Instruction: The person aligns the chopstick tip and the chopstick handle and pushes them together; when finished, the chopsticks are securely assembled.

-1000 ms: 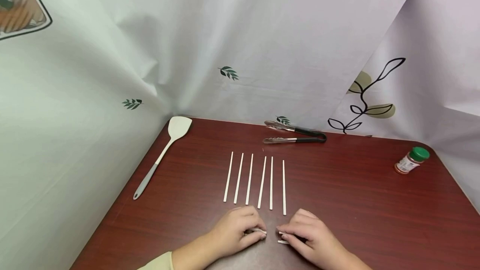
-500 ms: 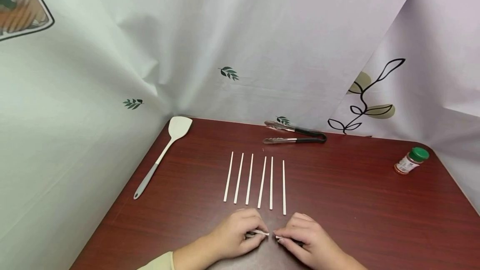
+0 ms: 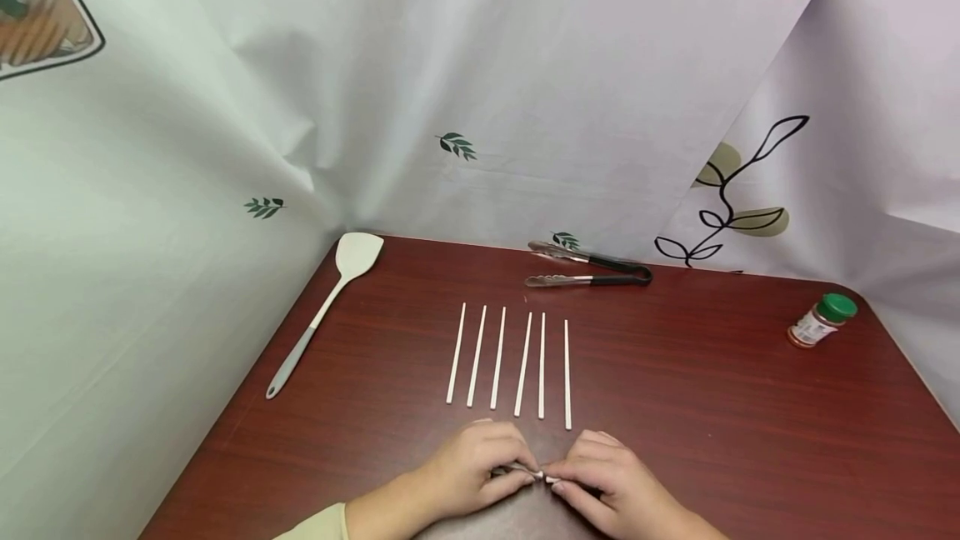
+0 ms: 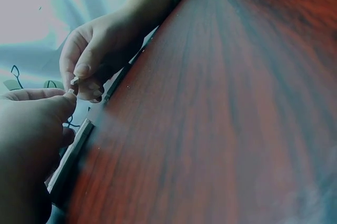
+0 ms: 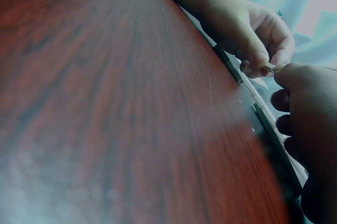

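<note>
My left hand [image 3: 480, 461] and right hand [image 3: 615, 477] nearly meet low over the table in the head view. Between its thumb and fingertips the left hand pinches a slim white stick [image 3: 538, 474], with most of its length hidden by the fingers. The right hand pinches another slim white stick [image 3: 552, 480], of which only a tip shows. These two tips sit close together; whether they touch I cannot tell. Both wrist views show the pinching fingertips and a small pale tip [image 4: 74, 80] between them. Beyond the hands, several longer white sticks [image 3: 498, 357] lie roughly side by side.
A white spatula [image 3: 327, 307] with a grey handle lies at the left on the dark red table [image 3: 712, 382]. Black-handled metal tongs [image 3: 592, 265] lie spread at the back. A green-capped spice jar [image 3: 822, 321] is at the far right. White printed sheeting [image 3: 525, 90] hangs behind.
The hands have drawn together, and the gap between the two held stick tips has narrowed. A second white tip under the right hand no longer shows. The row of sticks has not moved.
</note>
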Available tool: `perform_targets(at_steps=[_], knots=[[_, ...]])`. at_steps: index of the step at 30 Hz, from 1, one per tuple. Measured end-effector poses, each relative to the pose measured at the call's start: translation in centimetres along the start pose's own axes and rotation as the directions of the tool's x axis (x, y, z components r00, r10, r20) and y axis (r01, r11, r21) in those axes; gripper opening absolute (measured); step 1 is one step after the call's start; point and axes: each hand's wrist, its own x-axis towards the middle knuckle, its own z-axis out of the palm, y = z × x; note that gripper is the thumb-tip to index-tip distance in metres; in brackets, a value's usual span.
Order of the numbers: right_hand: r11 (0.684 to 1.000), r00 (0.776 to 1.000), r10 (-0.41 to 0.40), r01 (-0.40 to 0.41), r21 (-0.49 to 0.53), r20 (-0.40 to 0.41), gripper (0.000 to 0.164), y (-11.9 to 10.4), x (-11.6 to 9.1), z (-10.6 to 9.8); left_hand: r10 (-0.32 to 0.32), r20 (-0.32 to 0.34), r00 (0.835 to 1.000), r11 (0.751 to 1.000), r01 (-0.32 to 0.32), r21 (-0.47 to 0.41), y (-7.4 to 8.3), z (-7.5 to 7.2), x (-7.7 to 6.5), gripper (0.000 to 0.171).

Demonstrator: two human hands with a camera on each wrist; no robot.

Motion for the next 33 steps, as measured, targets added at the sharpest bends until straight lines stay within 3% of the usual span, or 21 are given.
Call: perform_targets(at_steps=[10, 22, 33], knots=[[1.0, 1.0, -0.003, 0.003, 0.006, -0.018, 0.012, -0.3, 0.6, -0.1, 0.013, 0.002, 1.0, 1.0, -0.013, -0.025, 0.0, 0.1, -0.1, 0.009], [1.0, 1.0, -0.01, 0.01, -0.004, -0.015, 0.012, 0.4, -0.5, 0.3, 0.051, -0.006, 0.999, 0.998, -0.051, -0.033, 0.2, 0.2, 0.3, 0.006], [1.0, 1.0, -0.002, 0.002, -0.027, -0.024, 0.011, 0.4, -0.8, 0.5, 0.026, -0.012, 1.0, 0.999, -0.026, -0.033, 0.5, 0.3, 0.4, 0.011]])
